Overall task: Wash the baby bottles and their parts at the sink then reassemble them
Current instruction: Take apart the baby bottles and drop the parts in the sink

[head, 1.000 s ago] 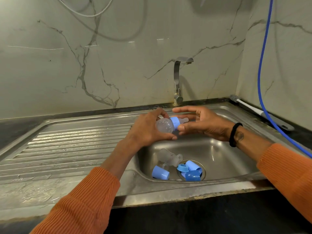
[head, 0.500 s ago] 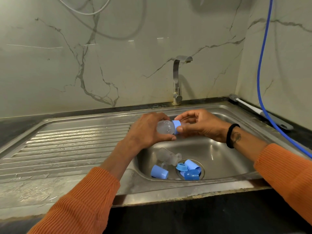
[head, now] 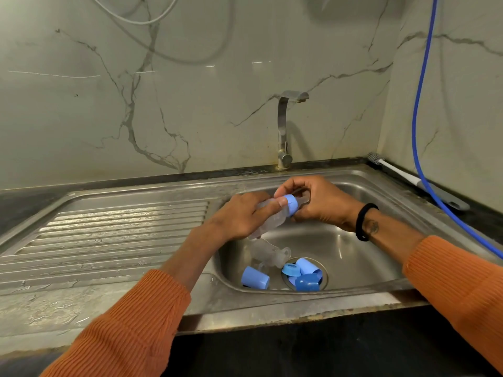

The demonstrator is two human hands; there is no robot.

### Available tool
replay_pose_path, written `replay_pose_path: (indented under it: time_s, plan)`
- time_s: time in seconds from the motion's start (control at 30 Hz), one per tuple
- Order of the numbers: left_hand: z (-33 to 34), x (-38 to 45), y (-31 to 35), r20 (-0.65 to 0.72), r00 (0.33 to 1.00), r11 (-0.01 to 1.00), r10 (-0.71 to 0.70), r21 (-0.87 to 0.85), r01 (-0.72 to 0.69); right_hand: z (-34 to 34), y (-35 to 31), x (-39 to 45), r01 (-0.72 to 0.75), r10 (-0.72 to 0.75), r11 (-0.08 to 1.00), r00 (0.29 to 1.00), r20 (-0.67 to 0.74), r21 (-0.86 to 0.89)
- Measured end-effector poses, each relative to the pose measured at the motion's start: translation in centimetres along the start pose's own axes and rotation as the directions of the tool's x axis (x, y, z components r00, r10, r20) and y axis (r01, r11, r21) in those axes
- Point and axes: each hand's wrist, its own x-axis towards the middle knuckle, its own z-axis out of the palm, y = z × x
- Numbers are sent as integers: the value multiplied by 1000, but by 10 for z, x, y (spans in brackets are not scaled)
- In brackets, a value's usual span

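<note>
Over the sink (head: pixel 362 186), a little in front of the tap (head: pixel 284 126), both hands meet on one clear bottle (head: pixel 272 223). The left hand (head: pixel 239 219) wraps the body, thumb lying along it up to the blue ring (head: pixel 291 204). The right hand (head: pixel 321 202) is curled round the ring and the teat (head: pixel 303 198) beyond it. Whether the ring is coming off or going on cannot be told.

Judging from the loose parts below, this looks like unscrewing for washing. To do it well:
- hold the body still and let only the right hand twist
- grip the ring itself, not the soft teat, which would only squash and slip
- stay above the sink so a dropped part lands inside

Down in the sink, a second bottle (head: pixel 268 253) lies on its side, a blue cap (head: pixel 254 277) just beside it, and more blue caps and a ring (head: pixel 304 273) sit piled on the drain. No water shows at the tap
</note>
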Motion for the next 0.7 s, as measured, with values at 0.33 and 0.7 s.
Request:
replay_pose_path:
  time_s: [0.33,0.7]
  plan:
    - [-15,-10,14,469,811,421,-349,-695,583,2,3,-2,22,-30,997,992,-124,-68]
    - [19,-9,2,198,945,954,-259,207,218,6,26,-3,-90,138,809,990,39,-580]
